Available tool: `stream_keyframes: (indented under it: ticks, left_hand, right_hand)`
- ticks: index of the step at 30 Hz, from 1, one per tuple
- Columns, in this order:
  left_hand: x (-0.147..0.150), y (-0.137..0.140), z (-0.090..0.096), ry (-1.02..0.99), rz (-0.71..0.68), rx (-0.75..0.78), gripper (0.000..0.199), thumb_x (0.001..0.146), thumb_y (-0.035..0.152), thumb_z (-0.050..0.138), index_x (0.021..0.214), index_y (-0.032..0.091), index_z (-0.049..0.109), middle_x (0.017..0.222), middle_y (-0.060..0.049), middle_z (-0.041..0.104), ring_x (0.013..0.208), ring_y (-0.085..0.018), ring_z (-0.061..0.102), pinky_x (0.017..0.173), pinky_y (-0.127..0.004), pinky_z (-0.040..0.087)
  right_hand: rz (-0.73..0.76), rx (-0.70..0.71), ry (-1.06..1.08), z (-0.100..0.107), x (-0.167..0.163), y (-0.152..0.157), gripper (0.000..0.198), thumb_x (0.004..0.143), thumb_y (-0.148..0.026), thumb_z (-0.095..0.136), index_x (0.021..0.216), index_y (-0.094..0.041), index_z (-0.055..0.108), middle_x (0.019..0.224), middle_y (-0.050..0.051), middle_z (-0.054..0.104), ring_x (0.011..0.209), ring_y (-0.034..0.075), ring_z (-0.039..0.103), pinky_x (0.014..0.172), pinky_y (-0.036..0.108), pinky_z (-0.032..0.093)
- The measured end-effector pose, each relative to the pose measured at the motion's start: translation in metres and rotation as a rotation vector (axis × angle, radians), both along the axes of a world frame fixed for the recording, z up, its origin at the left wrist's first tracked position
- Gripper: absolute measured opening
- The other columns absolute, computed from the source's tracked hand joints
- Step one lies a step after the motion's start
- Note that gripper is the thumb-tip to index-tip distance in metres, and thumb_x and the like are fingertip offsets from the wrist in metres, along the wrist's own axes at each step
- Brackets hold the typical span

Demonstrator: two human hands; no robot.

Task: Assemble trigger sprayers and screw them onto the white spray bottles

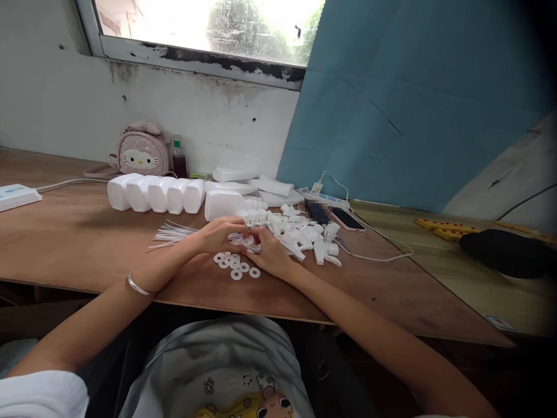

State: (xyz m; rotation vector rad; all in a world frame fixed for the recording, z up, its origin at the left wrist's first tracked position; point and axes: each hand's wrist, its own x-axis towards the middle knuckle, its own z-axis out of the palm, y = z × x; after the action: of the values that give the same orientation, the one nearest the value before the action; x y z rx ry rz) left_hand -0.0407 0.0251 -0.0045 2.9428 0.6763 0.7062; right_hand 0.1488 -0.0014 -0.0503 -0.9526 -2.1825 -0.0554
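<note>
My left hand (223,233) and my right hand (270,254) meet over the table, with fingers curled inward. Between them is a small cluster of white ring washers (247,240), gripped by the fingers of both hands; the fingers partly hide it. More flat white washers (236,274) lie loose just in front of the hands. Thin white plastic tubes (172,234) fan out on the table beside my left wrist. To the right of my right hand spreads a pile of white trigger spray heads (304,235).
Behind the hands, white plastic bottles (159,194) lie in a row, with more bottles (274,186) heaped alongside. A phone (348,219), a white cable (378,259) and a power strip (328,200) are at the right. A pink bag (143,152) and a dark drink bottle (179,161) stand by the wall.
</note>
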Motion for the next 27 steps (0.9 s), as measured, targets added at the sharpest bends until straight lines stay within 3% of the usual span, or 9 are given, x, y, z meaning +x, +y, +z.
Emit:
stream_keyframes:
  ticks: [22, 27]
  left_hand:
    - [0.001, 0.001, -0.012, 0.03, 0.046, -0.096, 0.027, 0.074, 0.029, 0.055, 0.098, 0.018, 0.056, 0.096, -0.005, 0.055, 0.081, -0.016, 0.055, 0.071, -0.023, 0.041]
    - [0.0, 0.0, -0.008, -0.044, -0.003, -0.154, 0.026, 0.073, 0.027, 0.057, 0.097, 0.016, 0.055, 0.093, -0.004, 0.055, 0.08, -0.015, 0.054, 0.072, -0.022, 0.042]
  right_hand:
    - [-0.025, -0.089, 0.032, 0.003, 0.0, 0.0, 0.031, 0.071, -0.028, 0.062, 0.092, -0.021, 0.04, 0.082, 0.002, 0.053, 0.074, 0.018, 0.054, 0.063, 0.031, 0.044]
    - [-0.036, -0.123, 0.048, 0.005, 0.0, -0.001, 0.032, 0.071, -0.029, 0.062, 0.093, -0.021, 0.04, 0.081, 0.002, 0.053, 0.072, 0.017, 0.054, 0.061, 0.03, 0.044]
